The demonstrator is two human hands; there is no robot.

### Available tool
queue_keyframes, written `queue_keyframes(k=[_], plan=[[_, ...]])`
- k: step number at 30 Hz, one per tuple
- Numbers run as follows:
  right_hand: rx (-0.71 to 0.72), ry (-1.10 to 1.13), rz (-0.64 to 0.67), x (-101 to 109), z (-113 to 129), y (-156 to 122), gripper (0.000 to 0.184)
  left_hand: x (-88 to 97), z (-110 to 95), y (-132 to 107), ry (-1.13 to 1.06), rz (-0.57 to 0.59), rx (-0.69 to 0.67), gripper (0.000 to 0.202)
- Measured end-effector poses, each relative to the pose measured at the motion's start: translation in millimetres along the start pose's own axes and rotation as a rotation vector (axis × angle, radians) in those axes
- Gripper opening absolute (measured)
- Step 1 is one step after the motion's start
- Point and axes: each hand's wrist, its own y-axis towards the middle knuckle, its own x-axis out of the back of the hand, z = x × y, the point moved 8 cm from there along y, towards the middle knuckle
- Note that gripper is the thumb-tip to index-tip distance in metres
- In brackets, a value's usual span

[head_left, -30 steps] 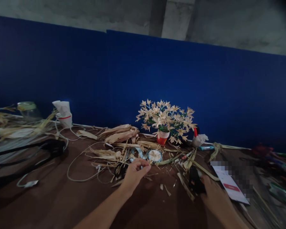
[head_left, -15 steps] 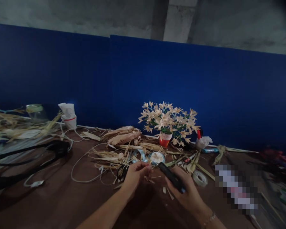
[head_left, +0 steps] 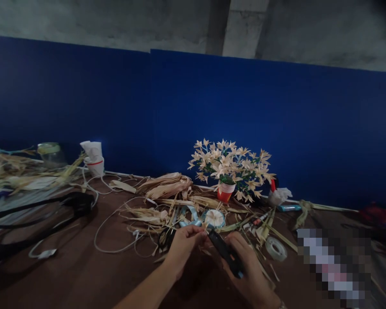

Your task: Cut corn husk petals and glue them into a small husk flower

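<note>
My right hand [head_left: 244,262] is wrapped round a black stick-shaped tool [head_left: 225,253] with an orange spot and a bluish rear end. Its narrow tip points up and left, close to the fingertips of my left hand [head_left: 186,246]. Those fingers are pinched together; what lies between them is too small to make out. Just beyond both hands are a roll of light-blue ribbon [head_left: 215,219] with a pale flower-like piece on it and a second light-blue ring [head_left: 189,216]. Scissors with black handles [head_left: 166,238] lie partly hidden beside my left hand.
Dried husks [head_left: 165,186] and loose strips litter the brown table [head_left: 83,274]. A red-and-white cup [head_left: 225,192] holds pale husk flowers [head_left: 231,163]. Clear tape [head_left: 276,249] lies right; white cable [head_left: 98,242] and a black strap-like item [head_left: 80,202] lie left. A blue partition [head_left: 244,98] stands behind.
Both hands have come down slightly, and the tool tip has moved a little lower and left beside my left fingertips. The whole view has shifted slightly.
</note>
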Motion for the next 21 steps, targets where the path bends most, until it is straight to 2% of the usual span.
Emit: queue_keyframes(k=[11, 15, 21], plan=[[0.003, 0.018, 0.040, -2.2, 0.3, 1.9, 0.028, -2.0, -1.3, -0.7, -0.026, 0.013, -0.008, 0.022], [0.017, 0.005, 0.008, -0.5, -0.9, 0.2, 0.027, -2.7, 0.0, 0.1, -0.034, 0.008, 0.011, 0.025], [-0.013, -0.015, 0.027, -2.5, -5.3, -0.2, 0.025, -2.6, -1.3, -0.8, -0.003, 0.003, 0.001, 0.027]])
